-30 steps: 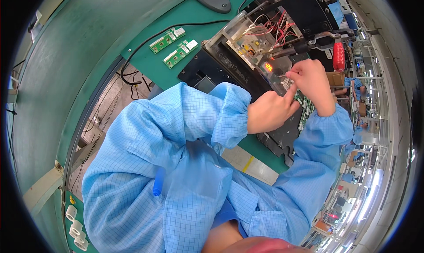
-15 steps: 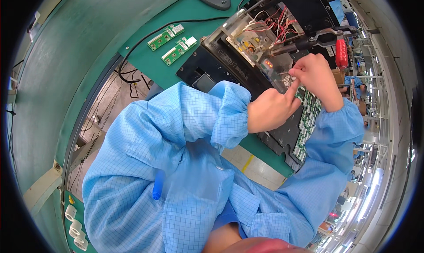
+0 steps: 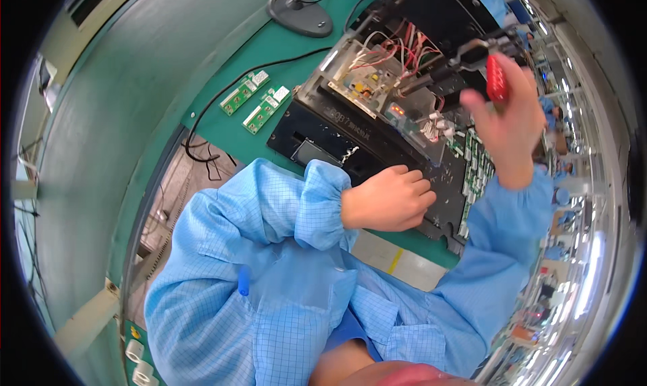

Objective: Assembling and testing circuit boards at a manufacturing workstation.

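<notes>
My right hand [image 3: 510, 126] is at the red handle [image 3: 497, 79] of a toggle clamp on the test fixture [image 3: 350, 126]. Its thumb stands apart and the fingers are raised, slightly blurred; the handle covers part of the palm. My left hand [image 3: 389, 199] is curled over the fixture's dark front plate, back of the hand up. Its fingertips are tucked under, so anything inside is hidden. White connectors with wires [image 3: 437, 126] sit between the hands and the clamp, beside small red lit digits. A panel of small green circuit boards [image 3: 476, 167] lies under my right forearm's side.
Two green circuit boards [image 3: 244, 93] lie on the green bench mat [image 3: 226, 133] to the left, near a black cable [image 3: 202, 106]. A grey round stand base [image 3: 300, 14] is at the back. Exposed wiring [image 3: 411, 46] fills the fixture's top. White rolls [image 3: 135, 350] stand lower left.
My right hand has left the white connectors and moved up to the red handle, its fingers spreading. My left hand has drawn back toward me and curled. The view has shifted slightly.
</notes>
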